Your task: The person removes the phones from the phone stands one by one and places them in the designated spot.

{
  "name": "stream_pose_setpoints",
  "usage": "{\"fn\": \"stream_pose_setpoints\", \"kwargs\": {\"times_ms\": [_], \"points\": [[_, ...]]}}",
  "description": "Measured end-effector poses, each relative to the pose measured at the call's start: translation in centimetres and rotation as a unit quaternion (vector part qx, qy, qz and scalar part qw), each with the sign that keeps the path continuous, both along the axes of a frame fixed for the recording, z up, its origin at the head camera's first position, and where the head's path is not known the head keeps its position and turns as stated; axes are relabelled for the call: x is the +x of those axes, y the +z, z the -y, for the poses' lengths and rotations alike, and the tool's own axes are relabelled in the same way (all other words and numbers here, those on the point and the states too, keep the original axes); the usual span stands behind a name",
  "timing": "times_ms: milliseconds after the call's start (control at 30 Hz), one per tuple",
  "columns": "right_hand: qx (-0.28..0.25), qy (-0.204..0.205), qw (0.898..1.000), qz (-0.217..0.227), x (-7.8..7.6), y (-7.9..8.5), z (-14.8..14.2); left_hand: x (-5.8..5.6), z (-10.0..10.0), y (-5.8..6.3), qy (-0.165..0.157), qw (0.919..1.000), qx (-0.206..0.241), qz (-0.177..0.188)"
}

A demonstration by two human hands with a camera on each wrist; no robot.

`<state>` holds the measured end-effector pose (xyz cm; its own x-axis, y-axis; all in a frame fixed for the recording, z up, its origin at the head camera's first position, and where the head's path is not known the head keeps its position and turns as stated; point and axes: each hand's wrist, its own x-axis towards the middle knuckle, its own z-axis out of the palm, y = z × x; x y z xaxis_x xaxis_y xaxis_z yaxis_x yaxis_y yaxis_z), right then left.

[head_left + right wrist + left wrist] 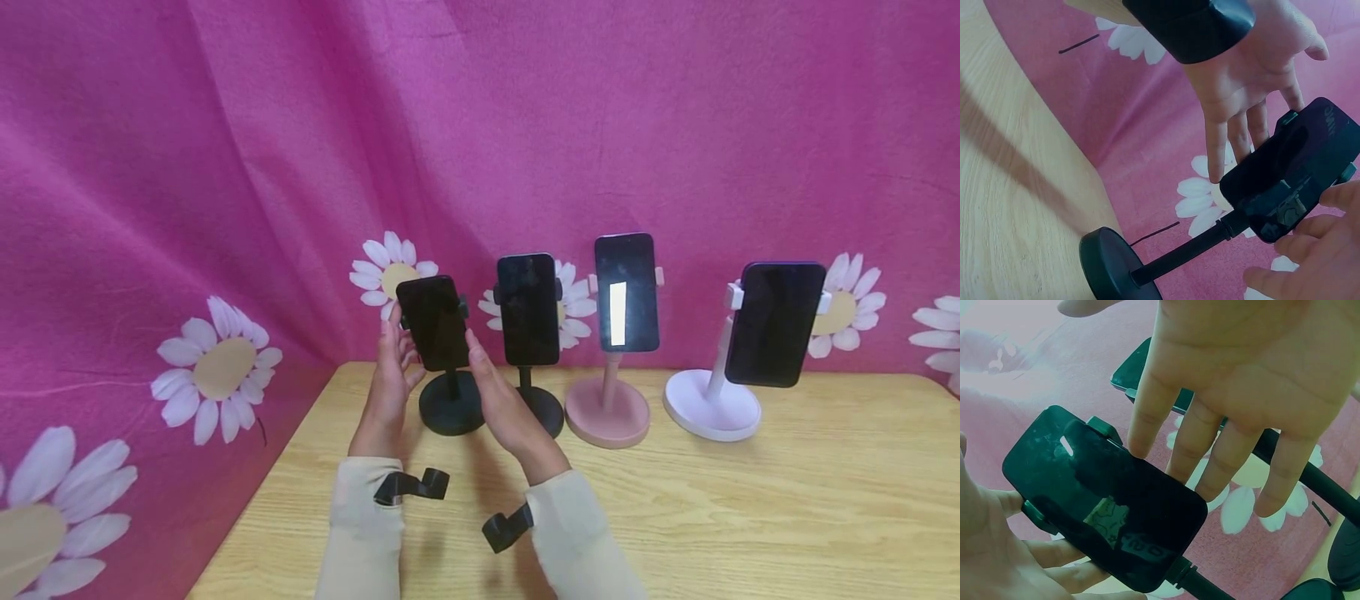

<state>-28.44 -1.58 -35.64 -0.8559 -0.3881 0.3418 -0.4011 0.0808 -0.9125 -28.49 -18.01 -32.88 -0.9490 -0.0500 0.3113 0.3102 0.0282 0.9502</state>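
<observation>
A black phone (pixel 432 323) sits tilted in the side clamps of a black round-based phone stand (pixel 452 417), leftmost in the row. My left hand (pixel 386 383) is at the phone's left edge, its fingers extended and partly hidden behind the phone in the left wrist view. Along the right edge is my right hand (pixel 506 408), fingers straight, fingertips right beside the phone's lower corner. Both hands frame the phone without curling round it. A clamp arm (pixel 1038 515) shows by the left hand's fingers, and the stand's neck (pixel 1185 251) slants up to the phone in the right wrist view.
To the right stand a second black phone stand (pixel 546 414), a pink stand (pixel 600 429) and a white stand (pixel 708 421), each holding a dark phone. They share a wooden table (pixel 720 517). A magenta flower-print cloth (pixel 480 150) hangs behind.
</observation>
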Motion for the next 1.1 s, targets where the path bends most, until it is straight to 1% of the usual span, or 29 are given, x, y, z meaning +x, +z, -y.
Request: {"fn": "stream_pose_setpoints", "kwargs": {"times_ms": [400,500,567,667,800,933,1100], "points": [[0.018,-0.002,1.000,0.004,0.2,0.5,-0.2,0.5,0.0,0.4,0.009,0.9988,-0.048,0.009],[0.018,-0.004,1.000,0.000,0.3,0.6,-0.2,0.6,0.1,0.4,0.008,0.9979,-0.063,0.006],[0.019,-0.008,1.000,-0.001,0.5,0.6,-0.2,0.6,0.1,0.5,0.008,0.9964,-0.084,0.002],[0.019,-0.018,1.000,-0.002,0.6,0.7,-0.2,0.9,0.1,0.6,0.010,0.9924,-0.123,-0.004],[0.002,-0.025,1.000,-0.016,0.8,0.7,-0.2,1.5,-0.1,1.0,0.022,0.9838,-0.178,0.004],[-0.011,-0.033,0.999,-0.036,1.0,0.7,-0.3,1.9,-0.2,1.6,0.034,0.9745,-0.221,0.018],[-0.004,-0.041,0.998,-0.039,1.1,0.8,-0.6,2.1,-0.5,1.9,0.049,0.9629,-0.264,0.024]]}}
